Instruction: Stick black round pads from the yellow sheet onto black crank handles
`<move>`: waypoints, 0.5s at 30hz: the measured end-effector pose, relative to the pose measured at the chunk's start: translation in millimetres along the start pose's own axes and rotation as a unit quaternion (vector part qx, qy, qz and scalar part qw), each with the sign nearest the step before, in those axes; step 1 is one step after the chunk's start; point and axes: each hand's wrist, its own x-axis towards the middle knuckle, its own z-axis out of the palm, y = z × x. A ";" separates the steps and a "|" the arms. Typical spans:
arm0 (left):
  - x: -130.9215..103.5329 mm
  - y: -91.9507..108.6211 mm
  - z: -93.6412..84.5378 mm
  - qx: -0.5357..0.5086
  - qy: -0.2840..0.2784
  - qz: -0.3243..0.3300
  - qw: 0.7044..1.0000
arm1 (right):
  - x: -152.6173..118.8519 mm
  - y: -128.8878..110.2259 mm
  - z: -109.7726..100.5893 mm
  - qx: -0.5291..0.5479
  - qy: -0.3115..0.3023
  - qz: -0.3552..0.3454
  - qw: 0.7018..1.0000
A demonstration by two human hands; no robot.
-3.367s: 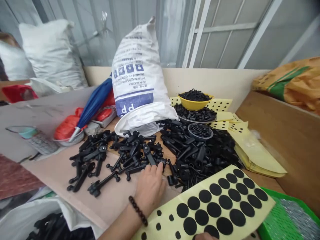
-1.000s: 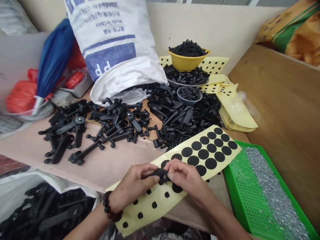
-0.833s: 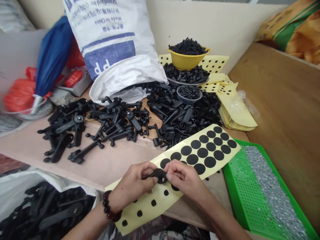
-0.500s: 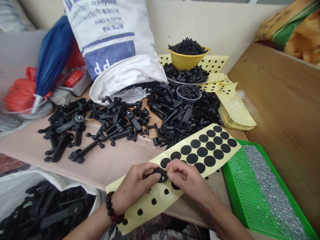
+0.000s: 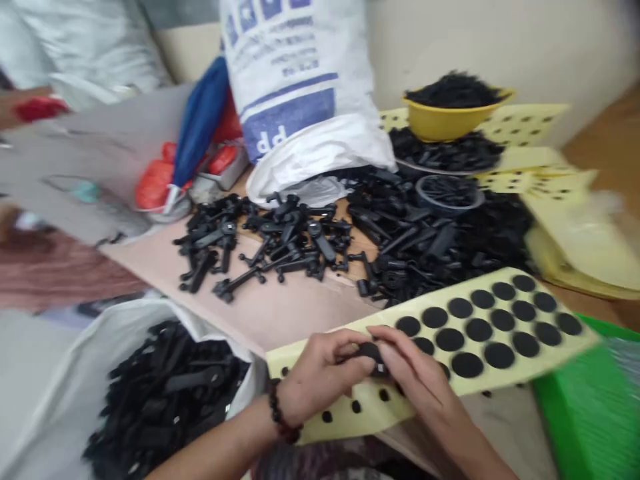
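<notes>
My left hand (image 5: 330,368), with a beaded bracelet (image 5: 280,410) at the wrist, is closed around the round end of a black plastic crank handle (image 5: 371,355); most of the handle is hidden by the fingers. My right hand (image 5: 417,377) rests against the same end, its fingers straight and pressed together; its thumb is hidden. Under both hands lies a yellow sheet of round black stickers (image 5: 543,360). Large black discs fill its right part, while small black dots show on the left.
Loose black handles (image 5: 290,243) lie ahead, below a white woven sack (image 5: 305,73). A yellow bowl (image 5: 445,120) of black pieces stands at the back right. At lower left is an open white bag (image 5: 125,313) of handles; a green tray (image 5: 575,407) sits right.
The view has swung left, so everything appears shifted right. My right hand has gone from a pinch at the handle's edge to straightened fingers laid against it. The left hand keeps its hold.
</notes>
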 end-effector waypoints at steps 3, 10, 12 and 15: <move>-9.8 -10.5 1.4 -0.052 0.017 -0.025 0.998 | -6.2 9.9 3.5 -0.084 0.016 -0.036 0.996; -39.6 -18.9 -2.0 -0.122 0.067 -0.066 0.988 | -16.2 8.0 33.0 -0.184 -0.058 -0.233 0.953; -53.0 -16.2 -11.1 -0.114 0.092 -0.068 0.987 | -20.0 2.3 40.9 -0.198 -0.060 -0.228 0.951; -84.7 -6.4 -42.6 0.016 0.161 -0.030 0.986 | -19.5 3.8 33.7 -0.233 -0.069 -0.228 0.943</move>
